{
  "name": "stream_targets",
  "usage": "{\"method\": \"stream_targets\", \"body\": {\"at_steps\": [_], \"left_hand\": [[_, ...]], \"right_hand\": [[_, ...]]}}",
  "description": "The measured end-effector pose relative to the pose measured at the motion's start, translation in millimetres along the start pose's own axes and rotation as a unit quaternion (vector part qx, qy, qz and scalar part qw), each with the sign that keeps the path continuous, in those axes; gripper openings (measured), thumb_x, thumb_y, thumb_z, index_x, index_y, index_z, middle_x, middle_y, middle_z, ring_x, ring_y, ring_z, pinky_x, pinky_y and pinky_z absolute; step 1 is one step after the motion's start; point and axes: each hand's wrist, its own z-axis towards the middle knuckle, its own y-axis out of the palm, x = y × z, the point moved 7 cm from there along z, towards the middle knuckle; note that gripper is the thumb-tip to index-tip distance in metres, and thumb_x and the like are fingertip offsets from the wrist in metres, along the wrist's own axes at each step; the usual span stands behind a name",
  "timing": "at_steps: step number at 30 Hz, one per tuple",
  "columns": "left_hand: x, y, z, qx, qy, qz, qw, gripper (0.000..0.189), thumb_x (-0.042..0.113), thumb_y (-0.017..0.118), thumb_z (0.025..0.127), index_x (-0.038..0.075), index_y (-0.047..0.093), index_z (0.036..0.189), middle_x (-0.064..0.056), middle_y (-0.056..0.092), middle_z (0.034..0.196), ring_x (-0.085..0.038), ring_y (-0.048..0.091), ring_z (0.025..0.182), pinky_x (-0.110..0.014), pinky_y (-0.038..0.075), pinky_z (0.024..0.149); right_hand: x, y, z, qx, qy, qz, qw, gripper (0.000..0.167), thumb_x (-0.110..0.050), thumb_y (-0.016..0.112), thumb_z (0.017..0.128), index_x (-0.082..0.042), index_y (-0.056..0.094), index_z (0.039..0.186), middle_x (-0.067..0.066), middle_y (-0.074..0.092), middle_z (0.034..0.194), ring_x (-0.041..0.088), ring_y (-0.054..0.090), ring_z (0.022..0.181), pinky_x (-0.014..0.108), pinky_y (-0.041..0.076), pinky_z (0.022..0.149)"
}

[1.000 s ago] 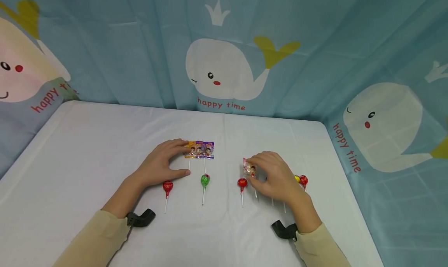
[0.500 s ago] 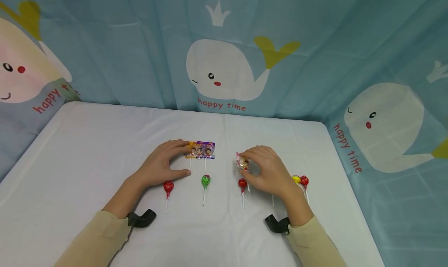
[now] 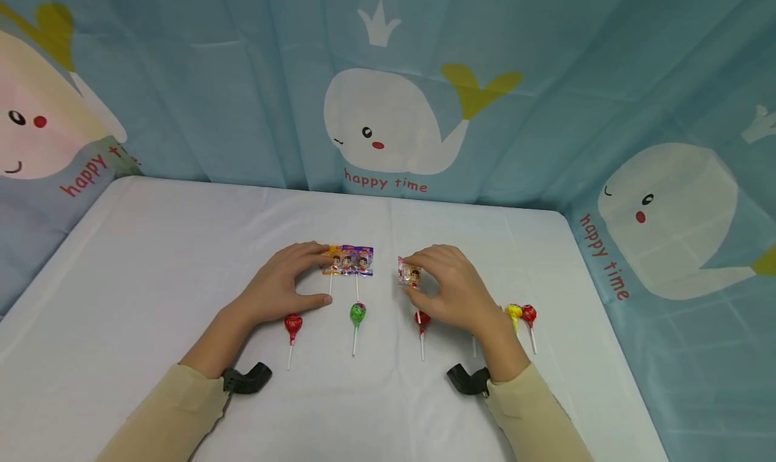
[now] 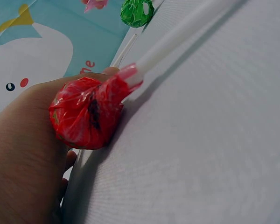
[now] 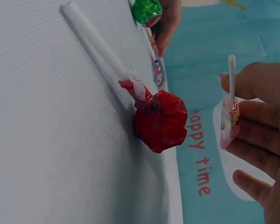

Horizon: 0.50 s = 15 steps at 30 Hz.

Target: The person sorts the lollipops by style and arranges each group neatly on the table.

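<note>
My right hand (image 3: 456, 283) pinches a flat lollipop in a clear-and-pink printed wrapper (image 3: 409, 274) between thumb and fingers. In the right wrist view that flat lollipop (image 5: 229, 122) is raised off the table, its white stick pointing up in the picture. Fingertips of my left hand (image 3: 280, 283) rest on the left end of a row of flat lollipops (image 3: 363, 261) in orange and purple wrappers, thumb spread away. A round red lollipop (image 3: 294, 323) lies below the left hand and looms large in the left wrist view. Another red lollipop (image 3: 422, 328) lies below the right hand.
A green round lollipop (image 3: 358, 312) lies between the hands. Beyond the right wrist lie a yellow lollipop (image 3: 514, 311) and a red one (image 3: 529, 314), with other sticks partly hidden by the arm. Whale-printed curtain (image 3: 242, 98) surrounds the white table (image 3: 182, 246).
My right hand has moved left and slightly away from me with the flat lollipop, toward the row. The left hand has stayed on the row.
</note>
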Motion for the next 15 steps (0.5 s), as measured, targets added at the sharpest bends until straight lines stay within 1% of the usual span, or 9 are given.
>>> {"method": "stream_targets", "body": {"at_steps": [8,15], "left_hand": [[-1.2,1.0,-0.2,-0.001,0.002,0.001,1.0000,0.072,0.053,0.089,0.087,0.023,0.068,0.149,-0.003,0.050,0.166,-0.032,0.036,0.159,-0.063,0.025,0.129],[-1.7,0.8,-0.6,-0.002,-0.001,0.004,1.0000,0.071,0.055,0.088,0.088,0.023,0.068,0.148,-0.003,0.050,0.166,-0.033,0.037,0.158,-0.065,0.025,0.128]], "right_hand": [[-2,6,10.5,0.012,-0.004,0.013,0.9998,0.042,-0.023,0.090,0.088,-0.008,0.079,0.126,0.001,0.079,0.121,0.022,0.070,0.116,0.048,0.049,0.114],[-5,12,22.0,0.012,-0.009,0.027,0.9995,0.041,-0.024,0.089,0.090,-0.007,0.079,0.126,0.002,0.079,0.120,0.021,0.070,0.115,0.045,0.048,0.114]]}}
